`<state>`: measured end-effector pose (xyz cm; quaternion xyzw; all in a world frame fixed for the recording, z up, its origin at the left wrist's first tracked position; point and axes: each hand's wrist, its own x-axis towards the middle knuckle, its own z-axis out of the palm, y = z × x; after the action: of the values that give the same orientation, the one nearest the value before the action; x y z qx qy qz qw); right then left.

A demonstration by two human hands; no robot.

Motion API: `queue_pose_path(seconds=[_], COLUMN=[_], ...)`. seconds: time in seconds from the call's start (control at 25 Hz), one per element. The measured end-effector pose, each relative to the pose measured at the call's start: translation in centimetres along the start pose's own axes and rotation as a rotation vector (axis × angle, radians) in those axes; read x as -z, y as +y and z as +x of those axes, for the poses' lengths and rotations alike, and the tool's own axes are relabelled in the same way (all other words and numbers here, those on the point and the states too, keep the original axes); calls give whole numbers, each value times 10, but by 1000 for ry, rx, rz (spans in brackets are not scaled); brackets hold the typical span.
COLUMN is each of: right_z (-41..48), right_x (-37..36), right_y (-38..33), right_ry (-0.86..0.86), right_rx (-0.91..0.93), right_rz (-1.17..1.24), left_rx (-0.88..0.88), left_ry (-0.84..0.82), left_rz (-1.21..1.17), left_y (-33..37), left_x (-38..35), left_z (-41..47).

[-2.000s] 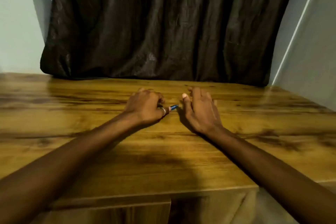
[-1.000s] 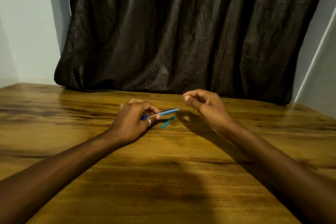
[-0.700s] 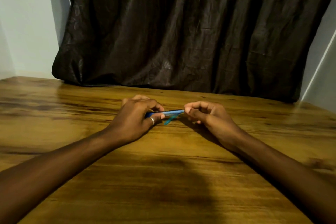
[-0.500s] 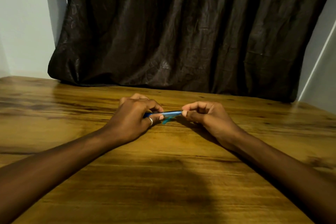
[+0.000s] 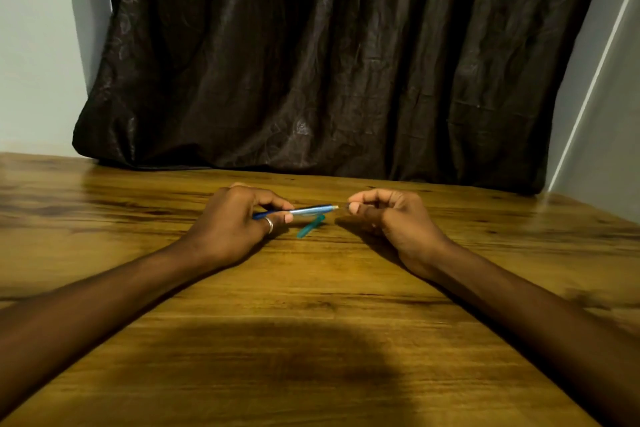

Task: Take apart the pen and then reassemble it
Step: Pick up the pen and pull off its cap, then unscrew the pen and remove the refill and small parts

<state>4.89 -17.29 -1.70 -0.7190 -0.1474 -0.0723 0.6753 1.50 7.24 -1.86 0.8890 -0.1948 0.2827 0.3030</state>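
While the left hand (image 5: pixel 239 218) kept its closed grip on the blue pen barrel (image 5: pixel 308 210) at the centre of the frame, the right hand (image 5: pixel 388 215) had drawn a little rightward from the brass tip, fingers pinched shut, perhaps on the thin refill, though blur hid it. The teal cap (image 5: pixel 310 226) lay on the table (image 5: pixel 311 322) just below the barrel, so disassembly looked well begun.

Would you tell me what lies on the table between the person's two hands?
In the head view, a teal pen cap lies on the wooden table, beneath the pen barrel held by the left hand.
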Motion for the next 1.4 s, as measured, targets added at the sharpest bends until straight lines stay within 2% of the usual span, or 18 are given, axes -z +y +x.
queue_pose_path(seconds=[0.08, 0.16, 0.28, 0.36, 0.72, 0.84, 0.96, 1.4], right_z=[3, 5, 4, 2, 3, 4, 5, 8], right_x=[8, 12, 8, 3, 1, 5, 6, -1], right_y=[2, 4, 3, 2, 8, 4, 3, 4], right_ry=[48, 39, -51, -109, -141, -45, 29, -52], right_rx=[48, 186, 384, 417, 366, 322, 365, 440], right_rz=[-108, -433, -850, -952, -904, -793, -672, -662], left_rx=[24, 19, 21, 13, 4, 3, -21, -69], left_ry=[-5, -4, 13, 13, 22, 18, 13, 4], left_rz=[-24, -28, -38, -18, 2, 7, 35, 71], left_y=[2, 2, 1, 1, -3, -2, -1, -8], left_x=[2, 1, 1, 0, 0, 1, 0, -3], left_z=[0, 0, 0, 1, 2, 2, 1, 3])
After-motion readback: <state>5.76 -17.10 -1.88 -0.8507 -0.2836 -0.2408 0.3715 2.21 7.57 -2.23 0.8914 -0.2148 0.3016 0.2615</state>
